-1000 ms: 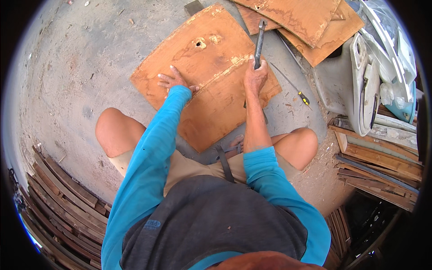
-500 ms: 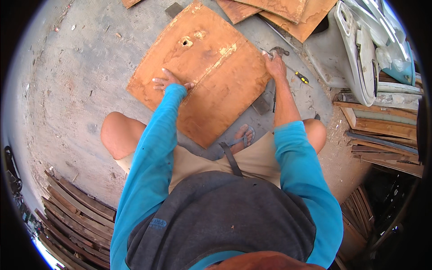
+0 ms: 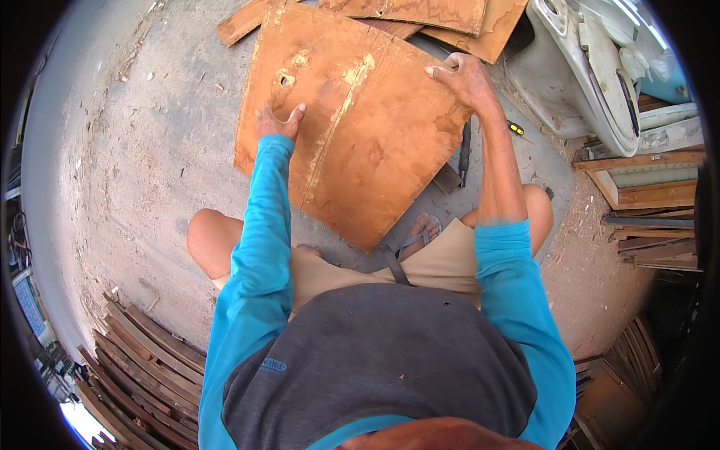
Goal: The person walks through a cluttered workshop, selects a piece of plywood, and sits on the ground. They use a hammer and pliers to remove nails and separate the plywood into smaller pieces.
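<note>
Brown board (image 3: 375, 135): on the seated person's near side of the floor, its lowest corner at 6 o'clock between the knees, near the shorts (image 3: 360, 277); clock read from its middle.
Room on the left: concrete floor (image 3: 150, 165) stretches wide from 8 to 10 o'clock, scattered with small scraps.
Tighter edges: other brown boards (image 3: 427, 9) crowd 12 to 1 o'clock; white plastic parts (image 3: 600, 97) stand beyond at 2 to 3.
Right-hand side: yellow-black screwdriver (image 3: 515, 128) on the floor at 3 o'clock; dark handle (image 3: 465, 150) just beside the board's edge, nearer 4; timber pile (image 3: 660, 199) well apart.
Left hand (image 3: 277, 124): at 9 o'clock, fingers released and lying on the board's face, thumb spread, below the hole (image 3: 283, 80).
Right hand (image 3: 466, 81): at 2 o'clock, grasping the board's edge, thumb on top; fingers underneath are hidden.
</note>
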The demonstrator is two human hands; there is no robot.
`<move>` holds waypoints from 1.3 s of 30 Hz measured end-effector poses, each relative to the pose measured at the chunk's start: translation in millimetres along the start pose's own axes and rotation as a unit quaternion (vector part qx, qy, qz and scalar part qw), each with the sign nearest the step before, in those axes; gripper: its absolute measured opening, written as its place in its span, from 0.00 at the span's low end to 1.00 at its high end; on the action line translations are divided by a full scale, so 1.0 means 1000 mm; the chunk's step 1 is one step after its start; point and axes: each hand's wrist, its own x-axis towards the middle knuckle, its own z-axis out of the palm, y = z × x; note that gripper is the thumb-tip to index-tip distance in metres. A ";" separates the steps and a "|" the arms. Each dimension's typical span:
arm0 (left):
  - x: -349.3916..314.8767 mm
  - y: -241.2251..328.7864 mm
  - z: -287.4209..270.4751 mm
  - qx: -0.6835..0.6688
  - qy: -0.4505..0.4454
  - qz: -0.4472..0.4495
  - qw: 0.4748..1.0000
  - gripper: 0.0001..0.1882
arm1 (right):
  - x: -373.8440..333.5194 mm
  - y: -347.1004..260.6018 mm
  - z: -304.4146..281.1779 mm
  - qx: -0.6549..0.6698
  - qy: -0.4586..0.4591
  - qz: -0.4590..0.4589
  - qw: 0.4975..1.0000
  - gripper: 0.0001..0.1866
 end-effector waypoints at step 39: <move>-0.141 0.092 -0.256 -0.027 0.242 0.357 0.902 0.23 | -0.157 -0.227 0.020 0.373 -0.398 -0.301 0.782 0.20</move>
